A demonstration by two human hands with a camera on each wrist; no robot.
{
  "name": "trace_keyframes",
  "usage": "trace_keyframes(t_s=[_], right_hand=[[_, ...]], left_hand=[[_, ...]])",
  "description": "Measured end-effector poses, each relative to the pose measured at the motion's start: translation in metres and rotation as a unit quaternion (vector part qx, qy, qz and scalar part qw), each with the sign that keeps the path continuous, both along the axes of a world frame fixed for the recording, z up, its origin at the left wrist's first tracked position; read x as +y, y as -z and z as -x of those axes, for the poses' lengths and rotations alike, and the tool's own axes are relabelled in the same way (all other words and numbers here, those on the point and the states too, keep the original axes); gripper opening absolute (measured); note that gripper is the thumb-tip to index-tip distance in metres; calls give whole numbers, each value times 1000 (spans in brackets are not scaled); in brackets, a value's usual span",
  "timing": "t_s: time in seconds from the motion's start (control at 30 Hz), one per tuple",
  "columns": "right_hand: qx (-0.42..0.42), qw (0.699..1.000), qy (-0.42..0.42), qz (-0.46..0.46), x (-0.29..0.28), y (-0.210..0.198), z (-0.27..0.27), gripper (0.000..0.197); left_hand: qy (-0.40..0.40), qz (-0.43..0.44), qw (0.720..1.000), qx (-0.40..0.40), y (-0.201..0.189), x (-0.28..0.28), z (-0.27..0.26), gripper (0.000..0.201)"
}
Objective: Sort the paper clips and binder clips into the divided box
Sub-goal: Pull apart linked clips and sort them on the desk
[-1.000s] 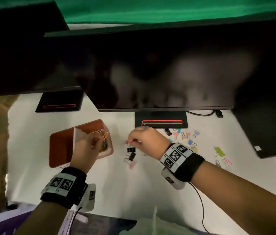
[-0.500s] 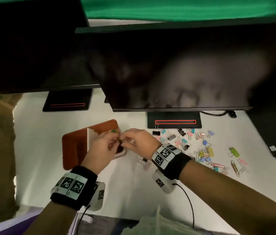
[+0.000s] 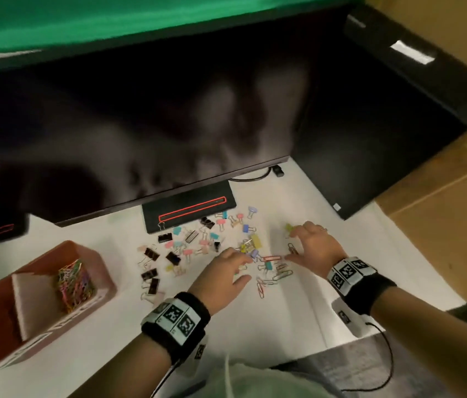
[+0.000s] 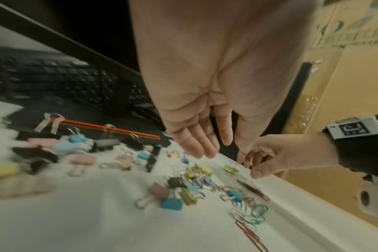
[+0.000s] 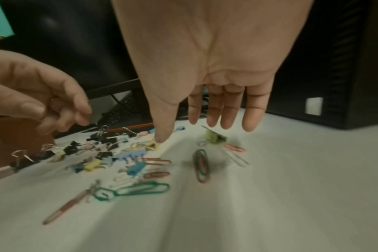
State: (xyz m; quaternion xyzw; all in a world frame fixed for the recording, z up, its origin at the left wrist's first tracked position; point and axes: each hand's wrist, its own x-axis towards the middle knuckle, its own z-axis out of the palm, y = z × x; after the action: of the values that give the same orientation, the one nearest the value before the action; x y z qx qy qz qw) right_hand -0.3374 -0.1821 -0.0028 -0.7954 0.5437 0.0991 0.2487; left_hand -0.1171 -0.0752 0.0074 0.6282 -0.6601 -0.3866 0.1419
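The brown divided box [image 3: 108, 278] sits at the left; its right compartment holds a heap of coloured paper clips [image 3: 74, 285]. Several binder clips [image 3: 197, 239] lie scattered before the monitor stand, and loose paper clips [image 3: 273, 275] lie between my hands. My left hand [image 3: 245, 267] hovers over the near edge of the pile, its fingers relaxed and empty [image 4: 222, 146]. My right hand [image 3: 291, 246] is spread above a dark paper clip [image 5: 201, 165] and beside a green binder clip [image 5: 214, 138]. Its straight fingers [image 5: 227, 119] hold nothing.
A dark monitor [image 3: 140, 124] overhangs the white table [image 3: 255, 326], with its black stand base [image 3: 189, 209] just behind the clips. A black computer tower [image 3: 370, 139] and cardboard boxes [image 3: 441, 211] stand to the right. A keyboard [image 4: 54, 78] lies under the monitor.
Both hands have left the divided box and moved right to the clip pile. The right hand no longer holds the clip it carried to the box. The head view has swung right.
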Motion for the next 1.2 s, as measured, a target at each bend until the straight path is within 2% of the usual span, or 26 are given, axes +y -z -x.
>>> trace_keyframes(t_s=[0.1, 0.23, 0.37, 0.5, 0.7, 0.87, 0.93, 1.03, 1.1, 1.2], right_hand=[[10, 998, 52, -29, -7, 8, 15, 60], [-1, 997, 60, -46, -9, 20, 16, 67], [-44, 995, 49, -73, -9, 29, 9, 45], [-60, 994, 14, -89, -11, 32, 4, 25], [-72, 991, -8, -111, -23, 30, 3, 21], [-75, 990, -57, -101, -25, 29, 3, 18], [-75, 990, -75, -95, -25, 29, 5, 17], [-80, 988, -97, -86, -26, 28, 7, 17], [-75, 986, -122, -84, -27, 29, 9, 19], [-97, 981, -141, -90, -26, 27, 14, 18]], left_hand=[[3, 4, 1000, -18, 14, -22, 30, 35], [15, -8, 998, -64, 32, -44, 57, 35], [10, -31, 995, -95, 44, -49, 65, 22], [-19, -29, 998, -58, 46, -47, 59, 17], [-86, -8, 996, -4, 36, -35, 35, 39], [-65, 58, 994, -65, 26, -19, 29, 37], [-37, 39, 996, -67, 24, -11, 36, 38], [-7, -36, 996, -79, 30, -2, 53, 53], [-14, -53, 995, -85, 38, 1, 63, 60], [-45, -37, 994, -93, 46, -1, 71, 59]])
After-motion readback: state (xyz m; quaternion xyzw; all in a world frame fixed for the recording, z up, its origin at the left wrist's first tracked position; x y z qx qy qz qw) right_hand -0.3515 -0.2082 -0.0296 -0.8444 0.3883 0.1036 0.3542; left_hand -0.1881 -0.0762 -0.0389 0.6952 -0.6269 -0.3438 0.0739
